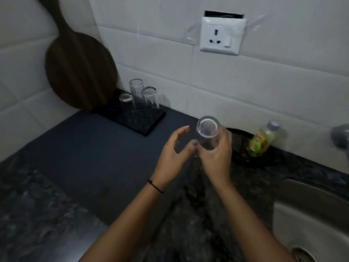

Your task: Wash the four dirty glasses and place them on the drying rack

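Observation:
My right hand (217, 154) grips a clear glass (207, 133) over the dark counter, with its round end tilted toward the camera. My left hand (174, 150) hovers just left of the glass, fingers spread and empty. A black drying rack (149, 122) sits at the back of the counter by the wall. Three clear glasses stand on it: a tall one (136, 93), another (151, 99) to its right, and a short one (125, 98) at the left.
A round wooden board (79, 70) leans on the tiled wall behind the rack. A yellow-green dish soap bottle (263, 139) stands by the wall, right of my hands. The sink (309, 220) and a tap (340, 136) are at the right edge. A wall socket (221, 36) is above.

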